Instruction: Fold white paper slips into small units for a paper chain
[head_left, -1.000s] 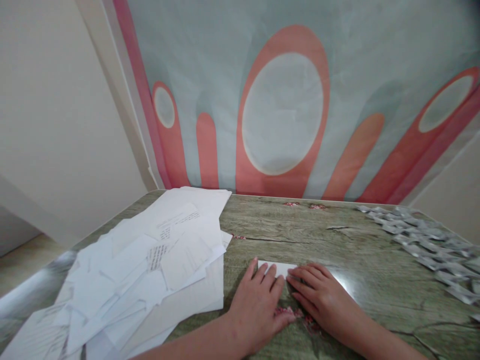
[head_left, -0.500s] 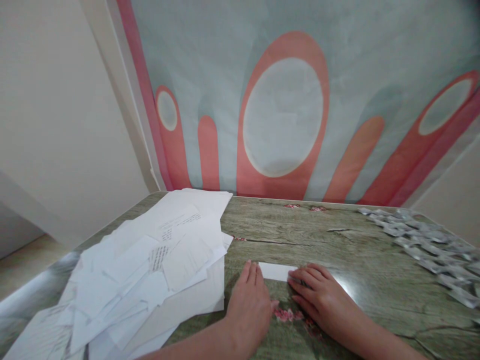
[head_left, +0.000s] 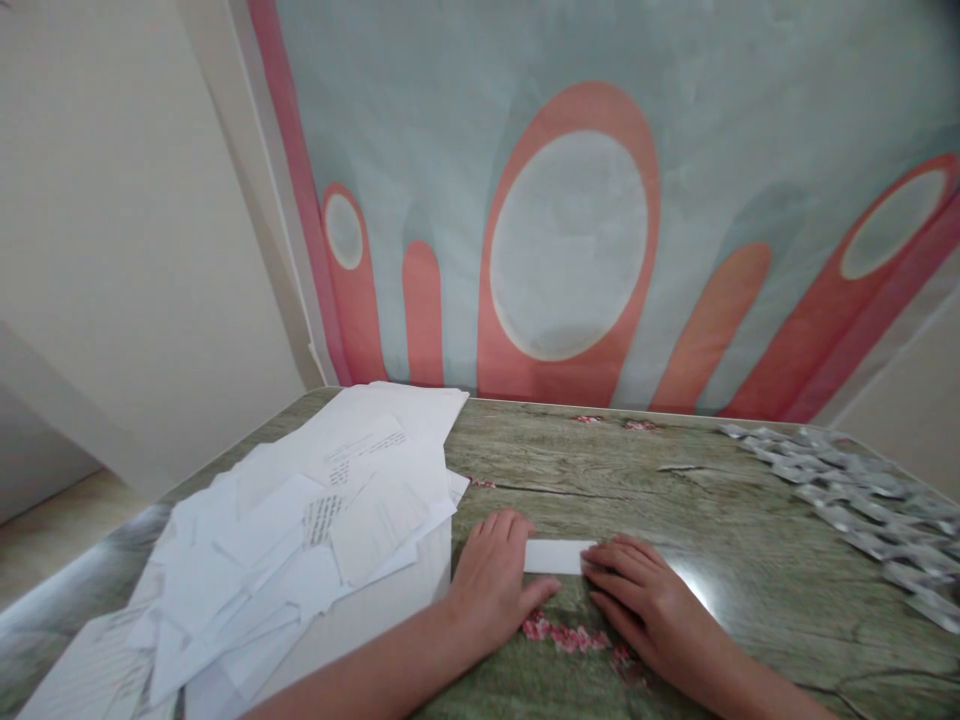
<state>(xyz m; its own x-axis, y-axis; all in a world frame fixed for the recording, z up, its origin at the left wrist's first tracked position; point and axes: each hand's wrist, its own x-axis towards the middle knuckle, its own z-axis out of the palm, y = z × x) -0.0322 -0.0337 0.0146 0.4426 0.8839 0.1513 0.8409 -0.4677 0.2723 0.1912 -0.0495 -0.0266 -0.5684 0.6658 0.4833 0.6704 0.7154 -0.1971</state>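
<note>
A narrow white strip of paper (head_left: 553,556) lies crosswise on the wood-patterned table between my two hands. At its left end rests my left hand (head_left: 491,575), open, with its fingers laid down and its thumb apart, pointing toward the right. My right hand (head_left: 637,590) lies open over the strip's right end, the fingertips pressing it against the table. Both ends of the strip are partly hidden under the fingers.
A loose heap of white paper sheets (head_left: 300,540), some printed, covers the table's left side. Rows of folded grey-white paper pieces (head_left: 862,500) lie at the right. Behind the table (head_left: 555,470) stands a wall with a pink and grey-green pattern (head_left: 420,310).
My left hand has slid away from me along the strip's left end, with its thumb spreading outward. My right hand stays on the right end. The view has tilted slightly.
</note>
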